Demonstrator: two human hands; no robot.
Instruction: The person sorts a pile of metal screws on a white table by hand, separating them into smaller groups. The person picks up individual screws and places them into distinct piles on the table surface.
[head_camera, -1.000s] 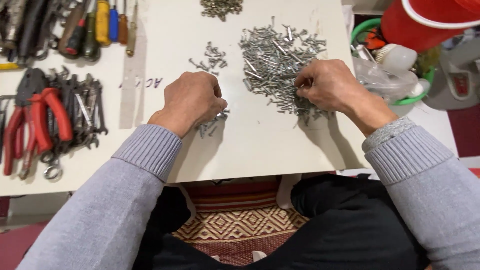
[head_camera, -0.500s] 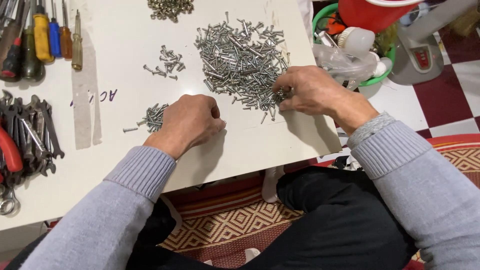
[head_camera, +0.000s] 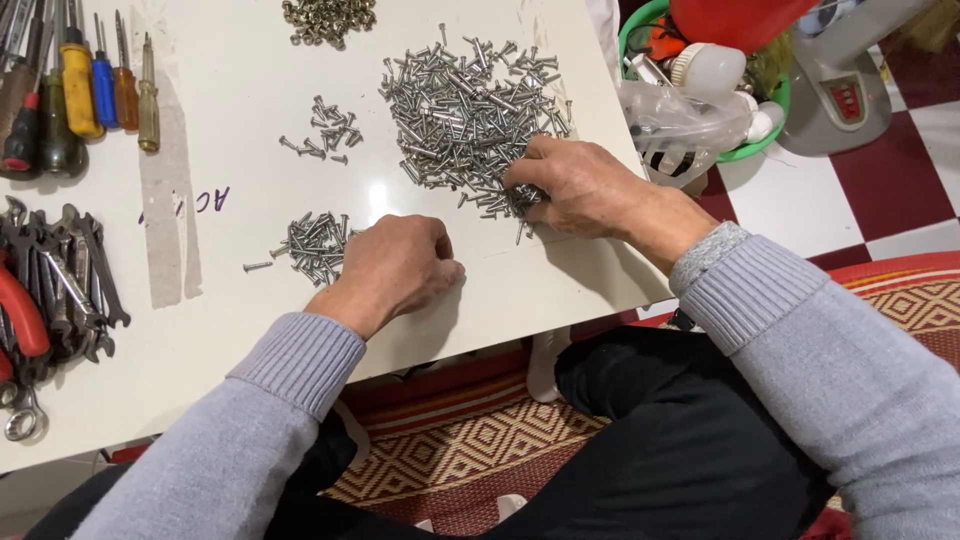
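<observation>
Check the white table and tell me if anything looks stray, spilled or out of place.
Little stands out. One screw lies alone, left of the small pile by the left hand. The right hand rests on the big heap, whose edges are scattered loosely. Screwdrivers lie in a tidy row.

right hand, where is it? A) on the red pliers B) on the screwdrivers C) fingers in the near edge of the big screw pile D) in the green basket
C: the right hand has its fingers in the near edge of the big screw pile; the screwdrivers lie far off at the table's left.
</observation>
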